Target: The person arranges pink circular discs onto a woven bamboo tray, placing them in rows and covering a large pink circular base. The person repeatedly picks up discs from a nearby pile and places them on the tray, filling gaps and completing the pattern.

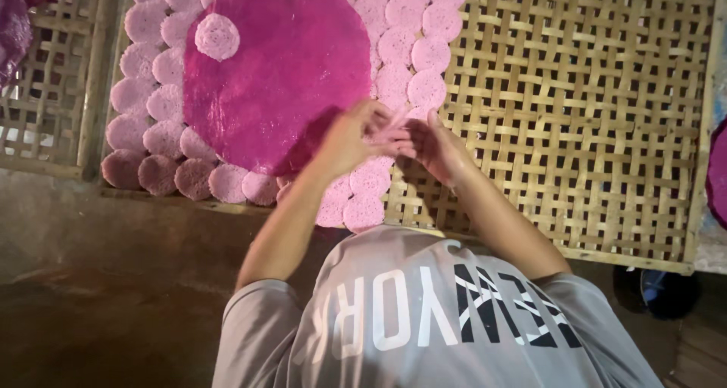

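Left hand: the left hand has its fingers curled, pinching the edge of a small pale pink disc over the near edge of the rack.
Right hand: the right hand meets it from the right, fingers bent on the same disc; how firmly it grips I cannot tell.
Disc's place: between both hands, just above the laid row, beside the large magenta sheet.
Doing it well: best judged, hold the thin disc by its rim with light fingers and keep it flat, edge just lapping its neighbour.
Materials: small pink rounds look porous and matt, laid in overlapping rows; the sheet is smooth and deep magenta.
Rack: woven bamboo tray, open lattice, stiff pale strips.
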